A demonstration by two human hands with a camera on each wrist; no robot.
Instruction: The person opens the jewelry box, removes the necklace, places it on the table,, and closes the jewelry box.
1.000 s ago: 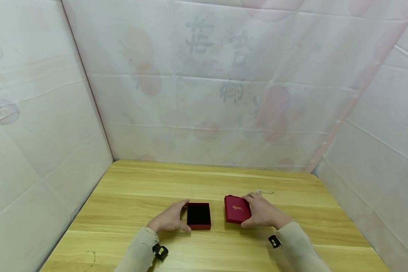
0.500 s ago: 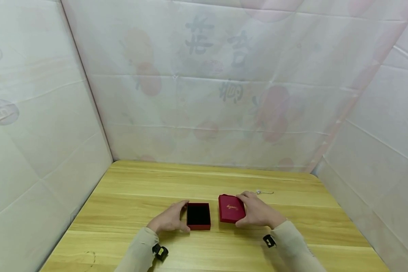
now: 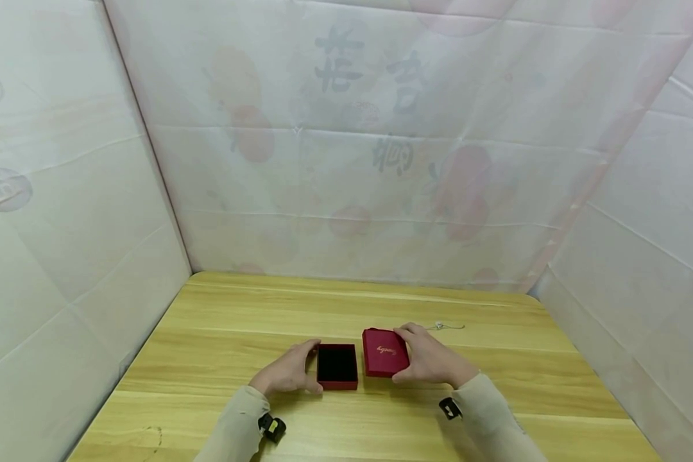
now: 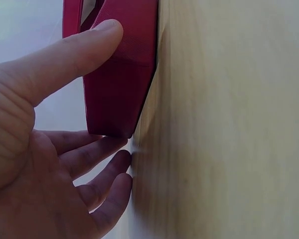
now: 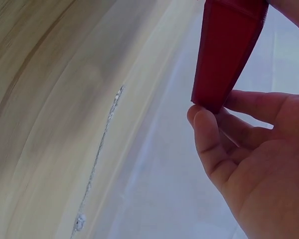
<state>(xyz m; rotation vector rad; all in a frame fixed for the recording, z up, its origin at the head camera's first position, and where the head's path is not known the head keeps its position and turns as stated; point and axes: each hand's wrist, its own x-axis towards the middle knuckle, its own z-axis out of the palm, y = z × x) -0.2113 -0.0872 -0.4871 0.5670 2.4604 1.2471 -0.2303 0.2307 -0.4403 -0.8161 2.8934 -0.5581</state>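
Observation:
On the wooden table (image 3: 254, 308) rests a red jewelry box base (image 3: 339, 385) with a black lining, its top side uncovered. My left hand (image 3: 285, 372) holds it from the left, thumb (image 4: 102, 45) along the near wall and fingers at the far corner. Just to its right, my right hand (image 3: 433, 358) grips the matching red lid (image 3: 384, 353), marked with gold script, by its right side. In the right wrist view the lid (image 5: 226, 50) is raised over the table, fingers under its edge. The lid's underside is hidden in the head view.
A thin silver chain (image 5: 97, 154) with a small sparkling piece lies on the table behind my right hand. Pale printed cloth (image 3: 346, 160) hangs at the back, and similar cloth stands along both sides. The table's far edge (image 3: 358, 280) lies beyond the box.
My right hand has moved left with the lid, closing most of the gap to the box base. The left hand and the base have stayed in place.

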